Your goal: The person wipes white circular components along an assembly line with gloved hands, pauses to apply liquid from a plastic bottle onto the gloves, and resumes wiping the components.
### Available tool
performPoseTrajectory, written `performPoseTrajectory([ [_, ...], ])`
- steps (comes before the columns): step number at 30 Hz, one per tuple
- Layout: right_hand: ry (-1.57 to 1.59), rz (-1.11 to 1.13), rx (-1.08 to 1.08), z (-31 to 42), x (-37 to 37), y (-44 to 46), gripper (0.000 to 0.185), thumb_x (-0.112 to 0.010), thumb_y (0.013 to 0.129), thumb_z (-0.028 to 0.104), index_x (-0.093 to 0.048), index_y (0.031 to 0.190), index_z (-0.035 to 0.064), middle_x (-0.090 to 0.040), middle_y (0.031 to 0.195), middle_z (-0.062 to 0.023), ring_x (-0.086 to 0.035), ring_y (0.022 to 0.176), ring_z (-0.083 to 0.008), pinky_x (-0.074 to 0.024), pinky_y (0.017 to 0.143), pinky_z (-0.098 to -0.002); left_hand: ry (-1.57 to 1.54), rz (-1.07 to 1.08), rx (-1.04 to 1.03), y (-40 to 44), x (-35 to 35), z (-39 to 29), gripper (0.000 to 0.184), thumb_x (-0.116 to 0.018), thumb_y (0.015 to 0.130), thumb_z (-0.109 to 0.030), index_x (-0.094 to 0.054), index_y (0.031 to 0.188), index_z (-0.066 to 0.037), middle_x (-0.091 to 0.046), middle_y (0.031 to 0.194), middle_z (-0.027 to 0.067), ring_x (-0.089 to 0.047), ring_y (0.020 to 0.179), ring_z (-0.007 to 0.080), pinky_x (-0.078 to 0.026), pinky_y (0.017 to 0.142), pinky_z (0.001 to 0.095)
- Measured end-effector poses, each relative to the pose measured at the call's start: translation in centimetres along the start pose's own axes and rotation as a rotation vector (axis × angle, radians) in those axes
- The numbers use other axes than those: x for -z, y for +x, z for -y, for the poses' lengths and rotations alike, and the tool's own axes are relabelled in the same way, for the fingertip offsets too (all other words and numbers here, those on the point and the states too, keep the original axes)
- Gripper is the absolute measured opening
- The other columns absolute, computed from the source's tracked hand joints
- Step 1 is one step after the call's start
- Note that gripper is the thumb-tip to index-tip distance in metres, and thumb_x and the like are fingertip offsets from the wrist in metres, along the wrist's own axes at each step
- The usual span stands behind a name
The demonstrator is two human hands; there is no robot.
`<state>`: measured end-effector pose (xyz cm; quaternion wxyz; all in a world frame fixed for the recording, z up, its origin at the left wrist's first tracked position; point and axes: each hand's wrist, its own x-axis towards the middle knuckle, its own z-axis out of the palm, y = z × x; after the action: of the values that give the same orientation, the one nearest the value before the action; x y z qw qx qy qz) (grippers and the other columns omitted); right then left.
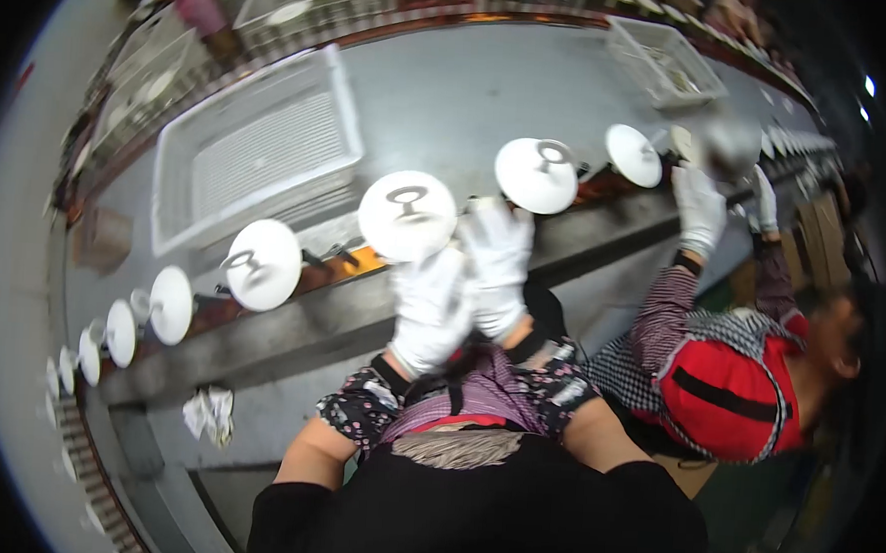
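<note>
Both my hands wear white gloves and are close together at the conveyor edge. My left hand (427, 311) reaches the near rim of a white round disc (381, 213) topped by a grey ring-shaped handle; its fingers are blurred, so I cannot tell whether it grips the disc. My right hand (496, 259) is just right of it, fingers stretched out, between that disc and another white disc (520, 175) with a similar ring. Further left on the line stands a white disc (275, 268), with several more beyond it.
A white plastic crate (176, 202) lies behind the line on the grey table (473, 78). A smaller crate (625, 61) with small parts is at the back right. To the right, a co-worker in a red vest (693, 390) handles a blurred round metal item (730, 146). A crumpled cloth (210, 415) lies below left.
</note>
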<state>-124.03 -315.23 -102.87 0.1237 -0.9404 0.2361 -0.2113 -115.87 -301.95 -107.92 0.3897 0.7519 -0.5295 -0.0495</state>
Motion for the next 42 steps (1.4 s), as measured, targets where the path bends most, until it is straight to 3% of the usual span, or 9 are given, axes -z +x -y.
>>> performPoseTrajectory([
  [4,0.089,-0.556,-0.272,-6.2,-3.1,1.6,0.061,-0.067,0.099,0.034,-0.056,0.144,-0.0072,-0.054,0.152,-0.0270,-0.045,0.148,-0.0426,-0.0217,0.128,-0.0618,-0.083,-0.104,-0.357,1.5,-0.7,-1.9,0.073,-0.079,0.087,-0.024,-0.055,0.148,0.008,-0.057,0.148,0.0281,-0.049,0.145,0.0476,-0.034,0.124,0.0600],
  [8,-0.091,-0.171,-0.211,-7.6,-2.5,5.2,0.053,-0.067,0.099,0.036,-0.067,0.134,-0.0041,-0.060,0.150,-0.0230,-0.055,0.139,-0.0388,-0.0347,0.125,-0.0498,-0.095,-0.163,-0.177,7.4,-1.2,-2.8,0.069,-0.079,0.089,-0.030,-0.055,0.142,0.008,-0.052,0.153,0.0291,-0.045,0.148,0.0468,-0.033,0.126,0.0561],
  [10,0.882,-0.146,-0.323,-8.6,-4.9,6.6,0.047,-0.064,0.100,0.033,-0.070,0.131,-0.0026,-0.066,0.143,-0.0210,-0.061,0.133,-0.0371,-0.0406,0.120,-0.0469,-0.107,-0.181,-0.191,10.6,-0.1,-3.4,0.068,-0.079,0.087,-0.033,-0.057,0.137,0.008,-0.052,0.151,0.0294,-0.046,0.145,0.0481,-0.035,0.124,0.0562],
  [20,0.270,-0.227,0.226,-4.1,-5.1,6.1,0.048,-0.066,0.087,0.023,-0.073,0.132,0.0101,-0.073,0.136,-0.0140,-0.065,0.130,-0.0340,-0.0426,0.120,-0.0531,0.135,-0.235,-0.234,5.8,2.1,-0.8,0.086,-0.076,0.087,-0.043,-0.048,0.154,0.003,-0.053,0.153,0.0281,-0.045,0.147,0.0454,-0.022,0.130,0.0585],
  [28,0.046,-0.138,0.097,-3.7,-3.2,-2.0,0.060,-0.063,0.093,0.035,-0.063,0.148,0.0104,-0.057,0.155,-0.0171,-0.041,0.153,-0.0368,-0.0199,0.131,-0.0609,0.018,-0.023,-0.237,-1.6,-2.4,-1.4,0.082,-0.079,0.088,-0.018,-0.043,0.158,0.004,-0.041,0.164,0.0299,-0.033,0.157,0.0479,-0.018,0.131,0.0607],
  [32,0.049,-0.593,-0.305,-9.1,-1.8,0.8,0.066,-0.075,0.090,0.031,-0.059,0.143,-0.0051,-0.056,0.148,-0.0259,-0.047,0.146,-0.0426,-0.0255,0.128,-0.0589,-0.020,-0.111,-0.319,3.7,-3.4,-3.5,0.087,-0.079,0.091,-0.016,-0.036,0.163,0.004,-0.040,0.166,0.0297,-0.037,0.156,0.0464,-0.024,0.131,0.0561],
  [35,0.014,-0.161,-0.397,-11.4,0.7,5.0,0.062,-0.068,0.092,0.045,-0.063,0.143,0.0104,-0.059,0.151,-0.0144,-0.049,0.146,-0.0303,-0.0299,0.125,-0.0568,-0.015,-0.060,-0.179,10.6,-5.6,-3.9,0.084,-0.079,0.094,-0.030,-0.042,0.158,0.009,-0.045,0.162,0.0313,-0.039,0.154,0.0441,-0.024,0.132,0.0510],
  [36,-0.142,-0.291,-0.267,-14.5,-2.9,5.8,0.057,-0.063,0.093,0.049,-0.065,0.141,0.0170,-0.062,0.149,-0.0100,-0.052,0.143,-0.0267,-0.0313,0.123,-0.0581,0.018,-0.077,-0.204,13.6,-7.4,-3.3,0.080,-0.076,0.096,-0.034,-0.045,0.155,0.009,-0.047,0.159,0.0323,-0.039,0.154,0.0440,-0.025,0.131,0.0517],
  [42,0.319,0.010,-0.013,-19.9,-5.3,10.2,0.025,-0.067,0.090,0.037,-0.077,0.102,0.0175,-0.078,0.104,-0.0119,-0.074,0.101,-0.0320,-0.0568,0.093,-0.0456,-0.042,-0.054,-0.064,20.8,-9.1,-3.8,0.052,-0.076,0.095,-0.038,-0.071,0.129,0.001,-0.073,0.129,0.0209,-0.068,0.121,0.0393,-0.045,0.117,0.0509],
])
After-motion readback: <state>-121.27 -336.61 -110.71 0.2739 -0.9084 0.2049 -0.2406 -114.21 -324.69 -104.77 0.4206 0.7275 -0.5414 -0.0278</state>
